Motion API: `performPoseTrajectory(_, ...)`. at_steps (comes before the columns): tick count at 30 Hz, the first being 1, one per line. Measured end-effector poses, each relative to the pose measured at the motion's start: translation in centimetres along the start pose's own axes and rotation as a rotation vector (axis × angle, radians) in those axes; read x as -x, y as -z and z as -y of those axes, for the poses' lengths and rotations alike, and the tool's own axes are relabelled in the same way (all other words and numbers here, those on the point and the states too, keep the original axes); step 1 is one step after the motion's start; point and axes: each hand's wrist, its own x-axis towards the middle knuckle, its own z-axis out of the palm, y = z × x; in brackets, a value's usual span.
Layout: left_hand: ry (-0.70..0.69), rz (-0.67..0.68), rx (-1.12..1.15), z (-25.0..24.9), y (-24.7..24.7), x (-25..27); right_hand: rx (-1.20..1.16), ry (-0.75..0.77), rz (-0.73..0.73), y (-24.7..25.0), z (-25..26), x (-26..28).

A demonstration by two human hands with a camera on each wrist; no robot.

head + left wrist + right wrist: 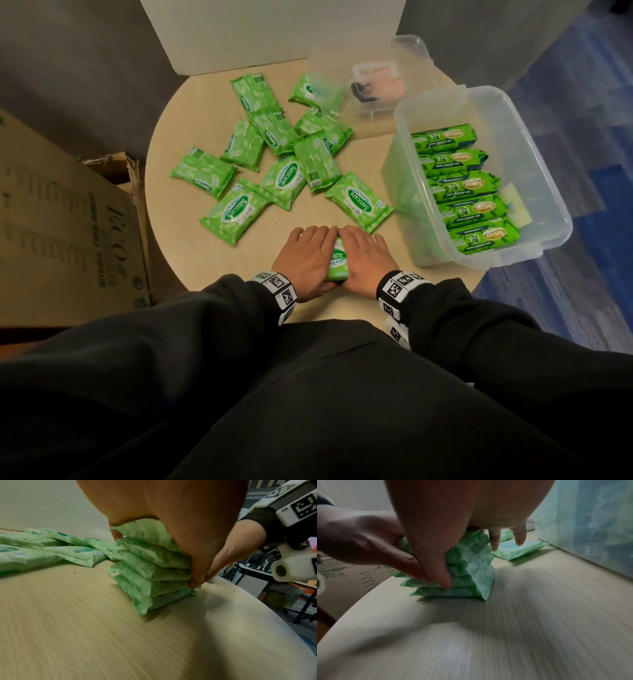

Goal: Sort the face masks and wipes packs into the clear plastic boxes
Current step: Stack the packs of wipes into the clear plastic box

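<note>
Head view: your left hand (306, 257) and right hand (364, 257) squeeze a stack of green wipes packs (338, 262) on the table's (191, 116) near edge.

This looks like an office or lab workspace. Blue patterned carpet tiles (561, 144) cover the floor, grey partition panels (68, 61) stand behind a small round wood-grain table (191, 113), and there's a printed cardboard shipping carton (61, 219) on the left. Off past the table edge, the left wrist view catches metal-framed workbenches (267, 573) with equipment.
</note>
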Motion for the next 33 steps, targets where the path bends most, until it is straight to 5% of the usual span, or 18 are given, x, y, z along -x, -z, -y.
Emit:
performPoseTrajectory(6,0.046,0.104,-0.032,-0.1,0.6,-0.4,-0.085,0.012,0.072,0.5,-0.2,-0.7)
performPoseTrajectory(10,0.164,0.135,0.158,1.1,2.0,0.1,-0.505,-0.048,0.036,0.5,-1.5,0.3)
performPoseTrajectory(14,0.576,0.035,0.609,4.3,2.9,1.5,-0.973,-0.383,0.132,1.0,-2.7,1.3)
performPoseTrajectory(17,0.861,0.33,1.061,6.3,2.0,2.1,-1.261,-0.556,0.239,1.1,-2.5,0.8)
performPoseTrajectory(20,0.843,0.503,1.279,5.5,1.8,2.0,-1.376,-0.571,0.257,1.5,-1.6,0.1)
performPoseTrajectory(28,0.758,0.447,1.393,4.1,-0.1,0.8,-1.436,-0.575,0.316,1.7,-0.2,-1.0)
performPoseTrajectory(33,0.637,0.115,1.29,4.6,-0.5,1.2,-1.271,-0.379,0.158,1.5,0.5,-1.3)
